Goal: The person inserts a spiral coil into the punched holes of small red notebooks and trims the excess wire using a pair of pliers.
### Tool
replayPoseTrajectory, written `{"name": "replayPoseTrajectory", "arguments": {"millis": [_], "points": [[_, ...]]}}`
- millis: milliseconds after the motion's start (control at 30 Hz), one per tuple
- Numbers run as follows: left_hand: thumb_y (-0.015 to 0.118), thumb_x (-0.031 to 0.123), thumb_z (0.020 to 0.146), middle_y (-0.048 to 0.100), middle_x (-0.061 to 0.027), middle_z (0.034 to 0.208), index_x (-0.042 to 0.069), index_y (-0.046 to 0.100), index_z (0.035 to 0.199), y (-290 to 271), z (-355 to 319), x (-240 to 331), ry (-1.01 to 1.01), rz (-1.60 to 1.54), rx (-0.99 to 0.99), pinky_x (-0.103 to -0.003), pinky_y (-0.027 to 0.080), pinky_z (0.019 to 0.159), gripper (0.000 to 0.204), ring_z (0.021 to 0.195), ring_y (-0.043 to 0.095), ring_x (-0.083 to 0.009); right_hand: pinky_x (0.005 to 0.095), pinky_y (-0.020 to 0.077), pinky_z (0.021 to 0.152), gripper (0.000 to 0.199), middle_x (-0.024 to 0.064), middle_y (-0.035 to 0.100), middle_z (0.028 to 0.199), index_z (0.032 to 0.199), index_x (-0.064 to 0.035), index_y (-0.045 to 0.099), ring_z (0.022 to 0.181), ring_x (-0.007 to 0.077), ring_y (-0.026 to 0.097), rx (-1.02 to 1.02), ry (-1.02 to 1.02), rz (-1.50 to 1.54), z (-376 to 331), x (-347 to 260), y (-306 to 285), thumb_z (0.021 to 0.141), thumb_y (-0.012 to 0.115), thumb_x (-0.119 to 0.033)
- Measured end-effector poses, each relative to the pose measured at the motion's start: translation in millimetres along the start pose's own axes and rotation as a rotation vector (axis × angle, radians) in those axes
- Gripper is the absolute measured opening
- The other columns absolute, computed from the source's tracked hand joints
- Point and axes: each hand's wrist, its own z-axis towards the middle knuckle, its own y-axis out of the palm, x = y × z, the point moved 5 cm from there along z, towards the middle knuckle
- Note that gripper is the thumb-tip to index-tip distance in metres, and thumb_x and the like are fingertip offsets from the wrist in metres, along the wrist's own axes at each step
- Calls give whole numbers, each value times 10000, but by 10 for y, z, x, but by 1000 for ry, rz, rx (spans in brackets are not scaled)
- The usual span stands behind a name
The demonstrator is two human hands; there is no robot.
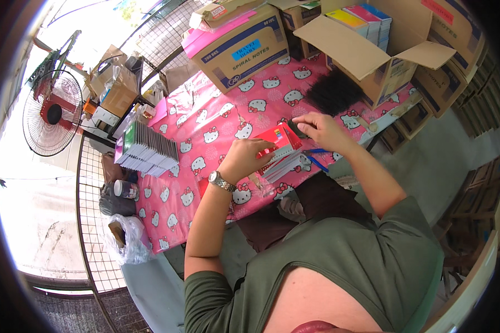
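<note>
While the left hand (pixel 244 158) pins it, the red notebook (pixel 278 141) touches the right hand (pixel 319 129).

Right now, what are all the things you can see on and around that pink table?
red notebook: one, red, under both hands mid-table
small dark object: one, black, at the right fingers; kind unclear
pen: one, blue, beside the notebook pile
stack of thin books: one, white edges with a green cover, table's left
tablecloth: one, pink with white cartoon cats
cardboard boxes: several, brown, far edge and right
coloured notebooks: a few, yellow, pink, blue, in the open box
black bundle: one, by the open box
fan: one, red centre, left
plastic bag: one, clear, lower left
wristwatch: one, silver, left wrist
left hand: on the notebook
right hand: at the dark object
</note>
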Motion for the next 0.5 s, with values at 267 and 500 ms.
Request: {"name": "replayPoseTrajectory", "arguments": {"millis": [267,500], "points": [[629,121,899,719,-104,993,101,638,1134,-64,-79,149,19,-17,263,-397,564,682,236,744,701,-307,394,516,829,500,188,536,1027,1330,76,546,865,335,631,-21,-98,-317,-628,-384,480,890,628,-146],[616,106,899,694,-108,988,114,566,1187,11,-112,178,111,87,185,-414,551,665,292,780,688,-311,285,470,641,465,96,611,1073,1354,-17,563,714,147,551,-19,80,151,-406,-270,476,893,574,-76]]}}
